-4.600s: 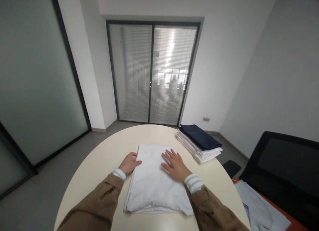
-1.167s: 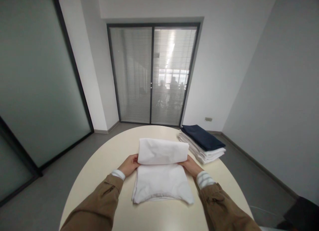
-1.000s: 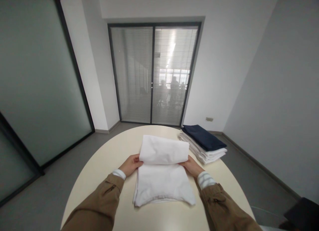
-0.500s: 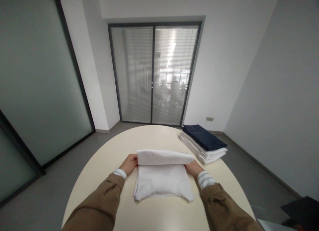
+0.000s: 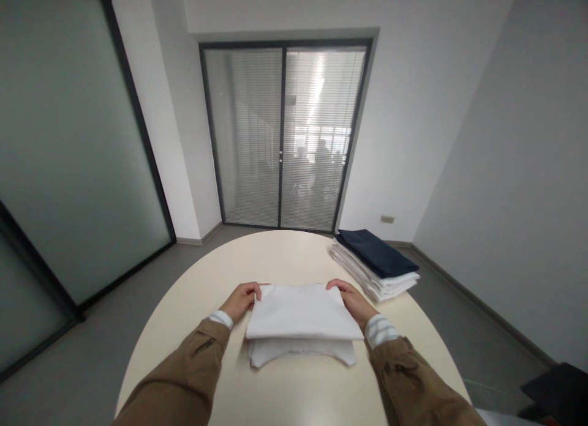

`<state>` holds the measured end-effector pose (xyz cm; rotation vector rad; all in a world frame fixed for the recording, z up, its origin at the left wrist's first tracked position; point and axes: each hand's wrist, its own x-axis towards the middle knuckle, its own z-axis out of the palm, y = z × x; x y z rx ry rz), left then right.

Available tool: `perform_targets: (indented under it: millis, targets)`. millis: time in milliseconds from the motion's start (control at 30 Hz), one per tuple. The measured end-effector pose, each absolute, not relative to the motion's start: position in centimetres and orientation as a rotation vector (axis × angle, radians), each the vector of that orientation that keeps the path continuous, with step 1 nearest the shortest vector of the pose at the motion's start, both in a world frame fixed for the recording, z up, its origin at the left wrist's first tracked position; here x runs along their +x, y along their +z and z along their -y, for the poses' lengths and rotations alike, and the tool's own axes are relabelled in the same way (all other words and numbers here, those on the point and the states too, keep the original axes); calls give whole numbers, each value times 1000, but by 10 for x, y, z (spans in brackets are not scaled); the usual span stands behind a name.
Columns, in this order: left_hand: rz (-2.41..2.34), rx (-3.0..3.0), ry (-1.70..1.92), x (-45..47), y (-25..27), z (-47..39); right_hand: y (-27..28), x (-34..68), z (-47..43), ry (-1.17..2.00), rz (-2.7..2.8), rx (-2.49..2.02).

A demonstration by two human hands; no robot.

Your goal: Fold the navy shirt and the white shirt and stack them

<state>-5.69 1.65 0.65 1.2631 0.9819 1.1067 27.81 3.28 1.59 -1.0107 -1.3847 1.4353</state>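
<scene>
A folded white shirt (image 5: 303, 313) lies on the round cream table in front of me. Its upper layer covers most of the lower one, whose curved near edge, like a neckline, sticks out below. My left hand (image 5: 242, 298) grips the far left corner of the fold, with fingers curled over the edge. At the far right corner, my right hand (image 5: 351, 300) pinches the cloth between thumb and fingers. The thumbs are partly hidden.
On the table's (image 5: 271, 254) right side sits a stack of folded white cloths (image 5: 362, 273), topped by a folded navy cloth (image 5: 377, 253). A dark object (image 5: 558, 392) shows at the lower right, beyond the table edge. Glass doors with blinds (image 5: 285, 138) stand ahead.
The raised far flap of the shirt has come down toward me over the lower layer. Both hands have shifted from its sides onto the far corners of the fold.
</scene>
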Motion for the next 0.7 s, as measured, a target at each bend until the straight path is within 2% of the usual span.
perform_targets:
  millis: [100,333,567,700]
  targets:
    - [-943,1218,1135,-55,1,-20,19,273,-30,1595,1243,-974]
    - [-908,1164,1193,-47,15,-10,24,273,-28,1721,1100,-906]
    - [-1060,1049,1223,-40,17,-7,12,274,-30,1580,1303,-992]
    - [-1173,1009,1204,-42,13,-11,13,273,-30,1626,1265,-955]
